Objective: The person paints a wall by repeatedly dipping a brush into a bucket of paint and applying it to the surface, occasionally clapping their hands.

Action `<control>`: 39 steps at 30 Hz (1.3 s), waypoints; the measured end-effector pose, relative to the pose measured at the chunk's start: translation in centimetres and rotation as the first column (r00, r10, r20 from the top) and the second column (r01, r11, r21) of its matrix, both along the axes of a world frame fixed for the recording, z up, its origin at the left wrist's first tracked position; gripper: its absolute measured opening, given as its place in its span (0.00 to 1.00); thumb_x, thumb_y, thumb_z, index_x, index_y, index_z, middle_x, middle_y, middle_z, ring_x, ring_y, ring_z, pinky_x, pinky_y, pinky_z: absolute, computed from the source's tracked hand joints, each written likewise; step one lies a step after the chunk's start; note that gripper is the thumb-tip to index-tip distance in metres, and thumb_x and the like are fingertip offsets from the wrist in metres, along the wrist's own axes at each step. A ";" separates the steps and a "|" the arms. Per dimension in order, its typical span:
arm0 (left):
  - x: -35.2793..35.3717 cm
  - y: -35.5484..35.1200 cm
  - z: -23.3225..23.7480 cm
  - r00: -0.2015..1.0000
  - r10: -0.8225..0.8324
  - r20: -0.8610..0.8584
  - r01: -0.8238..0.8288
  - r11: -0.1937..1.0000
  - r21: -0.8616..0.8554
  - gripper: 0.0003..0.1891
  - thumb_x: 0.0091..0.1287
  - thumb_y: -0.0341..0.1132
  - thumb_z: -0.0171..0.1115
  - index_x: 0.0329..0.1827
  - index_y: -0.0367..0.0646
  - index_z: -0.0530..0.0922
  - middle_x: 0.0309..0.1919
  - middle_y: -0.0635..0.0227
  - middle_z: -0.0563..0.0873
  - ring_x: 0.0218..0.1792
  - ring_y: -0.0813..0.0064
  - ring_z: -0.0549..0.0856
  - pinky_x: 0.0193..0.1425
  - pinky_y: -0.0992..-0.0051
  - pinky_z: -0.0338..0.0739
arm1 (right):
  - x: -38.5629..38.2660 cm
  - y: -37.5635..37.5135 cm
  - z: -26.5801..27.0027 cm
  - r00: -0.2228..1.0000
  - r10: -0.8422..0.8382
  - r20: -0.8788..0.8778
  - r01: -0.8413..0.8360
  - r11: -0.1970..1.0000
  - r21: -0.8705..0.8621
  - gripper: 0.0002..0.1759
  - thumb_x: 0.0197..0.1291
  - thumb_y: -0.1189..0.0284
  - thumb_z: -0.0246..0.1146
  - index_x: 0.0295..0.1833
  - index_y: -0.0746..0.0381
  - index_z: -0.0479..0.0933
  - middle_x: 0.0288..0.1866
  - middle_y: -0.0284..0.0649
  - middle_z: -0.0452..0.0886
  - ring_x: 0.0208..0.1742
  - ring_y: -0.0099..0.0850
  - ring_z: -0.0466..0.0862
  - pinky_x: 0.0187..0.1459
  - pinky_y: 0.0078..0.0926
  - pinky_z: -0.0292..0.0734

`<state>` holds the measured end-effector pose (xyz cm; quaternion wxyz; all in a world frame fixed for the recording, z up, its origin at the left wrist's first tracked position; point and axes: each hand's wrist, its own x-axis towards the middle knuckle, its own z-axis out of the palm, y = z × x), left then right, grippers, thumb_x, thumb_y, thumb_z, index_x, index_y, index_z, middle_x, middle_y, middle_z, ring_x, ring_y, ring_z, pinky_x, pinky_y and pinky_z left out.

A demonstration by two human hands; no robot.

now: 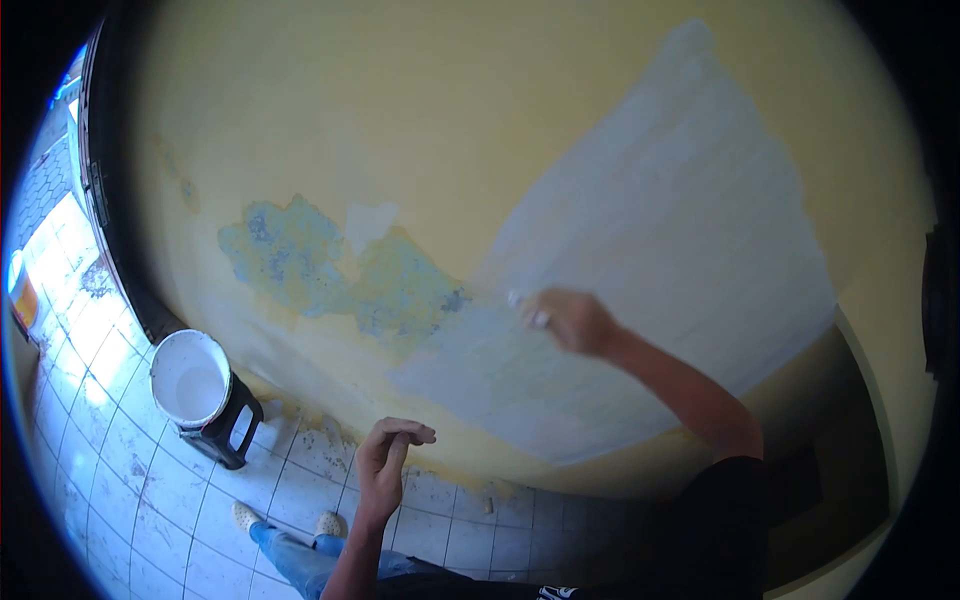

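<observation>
A yellow wall (400, 110) fills most of the view, with a broad whitish-grey patch (660, 220) over its right part. My right hand (570, 318) is raised against the left part of that patch, its fingers closed around a small whitish object whose kind I cannot make out. Just left of it lies a peeled bluish-green area (290, 255) of the wall. Lower down, my left hand (390, 455) is held in front of the wall's base, fingers pressed together and bent over, thumb near them. Whether it holds anything is hidden.
A white bucket (190, 378) rests on a dark stool (225, 430) at the lower left. White floor tiles (130, 440) run below the wall. My feet in light shoes (246, 516) are at the bottom. An orange and white container (22, 290) stands at the far left.
</observation>
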<state>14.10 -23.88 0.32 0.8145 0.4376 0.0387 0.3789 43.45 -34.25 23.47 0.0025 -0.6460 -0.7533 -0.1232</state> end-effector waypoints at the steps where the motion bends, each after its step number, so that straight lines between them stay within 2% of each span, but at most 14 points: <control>1: -0.3 -0.1 0.1 1.000 -0.007 -0.007 0.007 1.000 0.020 0.12 0.82 0.22 0.48 0.54 0.35 0.82 0.46 0.58 0.91 0.50 0.68 0.90 0.59 0.68 0.81 | 1.2 0.0 2.0 0.998 -0.012 0.063 0.007 0.996 0.085 0.08 0.67 0.82 0.65 0.47 0.59 0.83 0.44 0.44 0.89 0.44 0.46 0.91 0.44 0.40 0.87; 3: -0.7 -0.5 0.1 1.000 -0.013 -0.028 0.013 1.000 -0.001 0.12 0.82 0.22 0.49 0.54 0.35 0.83 0.46 0.58 0.91 0.49 0.69 0.90 0.59 0.69 0.81 | 2.2 1.2 8.1 0.995 -0.067 0.071 0.040 0.943 0.329 0.13 0.59 0.85 0.61 0.47 0.60 0.83 0.45 0.46 0.89 0.44 0.47 0.90 0.46 0.39 0.87; 4: -0.5 -0.6 0.2 0.999 -0.014 -0.029 0.014 1.000 -0.009 0.12 0.82 0.22 0.49 0.54 0.35 0.83 0.46 0.58 0.91 0.49 0.69 0.90 0.58 0.69 0.81 | 3.4 1.6 11.4 0.988 -0.034 0.149 -0.039 0.887 0.460 0.06 0.74 0.82 0.61 0.47 0.64 0.82 0.41 0.44 0.88 0.39 0.35 0.88 0.45 0.32 0.85; 7: -0.5 -1.1 -0.6 0.997 -0.008 -0.072 0.009 1.000 0.004 0.11 0.82 0.22 0.49 0.54 0.35 0.83 0.46 0.58 0.91 0.49 0.68 0.90 0.58 0.69 0.81 | 3.1 3.1 22.6 0.998 -0.062 0.022 0.029 0.719 0.695 0.07 0.80 0.78 0.59 0.50 0.68 0.83 0.45 0.40 0.91 0.39 0.22 0.85 0.44 0.23 0.82; 11: 0.2 -2.2 -0.5 0.997 -0.042 -0.066 0.040 0.999 -0.032 0.11 0.81 0.22 0.49 0.53 0.35 0.82 0.46 0.58 0.91 0.48 0.68 0.90 0.58 0.68 0.82 | 2.6 4.7 34.7 0.999 -0.020 0.044 -0.023 0.615 0.788 0.10 0.80 0.73 0.61 0.54 0.69 0.84 0.48 0.40 0.92 0.39 0.21 0.85 0.46 0.21 0.81; 14: 0.9 -2.6 0.4 0.998 -0.060 -0.016 0.059 0.997 -0.050 0.10 0.81 0.23 0.50 0.52 0.35 0.82 0.44 0.57 0.91 0.47 0.68 0.90 0.57 0.67 0.82 | 1.6 5.1 36.5 0.987 -0.080 0.140 -0.063 0.611 0.789 0.08 0.79 0.75 0.61 0.52 0.67 0.84 0.40 0.35 0.89 0.37 0.19 0.84 0.43 0.22 0.81; 17: 0.8 -2.3 1.3 0.999 -0.050 0.010 0.051 0.998 -0.049 0.10 0.81 0.23 0.50 0.52 0.35 0.82 0.44 0.57 0.91 0.47 0.67 0.90 0.57 0.67 0.82 | 4.0 4.5 33.3 0.981 -0.153 0.121 0.038 0.759 0.650 0.07 0.79 0.76 0.61 0.51 0.65 0.84 0.38 0.33 0.90 0.37 0.19 0.86 0.41 0.23 0.82; 20: 0.4 -1.5 0.7 0.998 -0.050 0.034 0.050 0.999 -0.009 0.12 0.81 0.21 0.48 0.54 0.35 0.82 0.47 0.57 0.90 0.49 0.68 0.89 0.59 0.67 0.81 | 1.5 4.7 29.3 0.907 -0.173 0.384 -0.054 0.857 0.513 0.05 0.77 0.76 0.63 0.52 0.62 0.84 0.40 0.35 0.90 0.37 0.21 0.87 0.42 0.25 0.83; 23: -0.2 -0.9 0.6 1.000 -0.005 0.002 0.005 0.998 0.055 0.11 0.81 0.21 0.48 0.53 0.35 0.82 0.47 0.58 0.90 0.49 0.69 0.88 0.59 0.68 0.80 | -0.7 6.2 27.8 0.986 -0.086 0.146 -0.044 0.702 0.711 0.06 0.79 0.77 0.61 0.51 0.65 0.83 0.42 0.36 0.89 0.38 0.22 0.86 0.42 0.23 0.82; 27: -0.6 -0.6 0.0 1.000 0.017 -0.005 -0.017 1.000 -0.009 0.11 0.81 0.21 0.49 0.53 0.35 0.82 0.46 0.59 0.90 0.49 0.70 0.88 0.58 0.69 0.79 | 1.9 6.1 22.6 0.848 -0.009 0.529 -0.256 0.869 0.424 0.06 0.77 0.79 0.61 0.52 0.63 0.84 0.43 0.38 0.89 0.40 0.23 0.89 0.43 0.23 0.84; 28: -0.7 -0.5 -0.3 1.000 0.019 -0.021 -0.019 1.000 -0.003 0.11 0.81 0.22 0.49 0.53 0.35 0.82 0.46 0.59 0.90 0.49 0.70 0.88 0.58 0.69 0.79 | 1.3 6.4 21.5 0.892 -0.065 0.448 -0.230 0.788 0.572 0.05 0.74 0.81 0.63 0.50 0.63 0.83 0.43 0.41 0.88 0.40 0.30 0.90 0.42 0.25 0.84; 33: -1.4 -0.9 -1.9 0.993 0.053 -0.109 -0.061 0.996 -0.068 0.11 0.82 0.22 0.49 0.54 0.35 0.82 0.45 0.59 0.90 0.49 0.70 0.88 0.58 0.70 0.80 | 3.6 4.6 7.7 0.783 0.067 0.618 -0.267 0.934 0.236 0.08 0.64 0.78 0.69 0.47 0.59 0.83 0.45 0.38 0.88 0.40 0.39 0.90 0.38 0.31 0.87; 35: -2.8 -0.5 -3.5 0.989 0.075 -0.128 -0.087 0.992 -0.092 0.12 0.81 0.21 0.49 0.54 0.35 0.82 0.46 0.58 0.89 0.50 0.69 0.89 0.58 0.70 0.80 | 3.7 5.1 4.3 0.846 0.008 0.533 -0.313 0.817 0.485 0.09 0.60 0.76 0.72 0.47 0.58 0.84 0.47 0.37 0.88 0.39 0.36 0.89 0.35 0.31 0.86; 39: -3.6 0.5 -7.8 0.969 0.110 -0.222 -0.143 0.980 -0.135 0.13 0.79 0.18 0.48 0.54 0.35 0.83 0.45 0.57 0.90 0.48 0.67 0.89 0.58 0.69 0.80 | 3.0 4.9 -8.3 0.863 -0.021 0.505 -0.159 0.937 0.310 0.10 0.59 0.73 0.75 0.47 0.55 0.85 0.48 0.39 0.88 0.38 0.34 0.89 0.32 0.28 0.86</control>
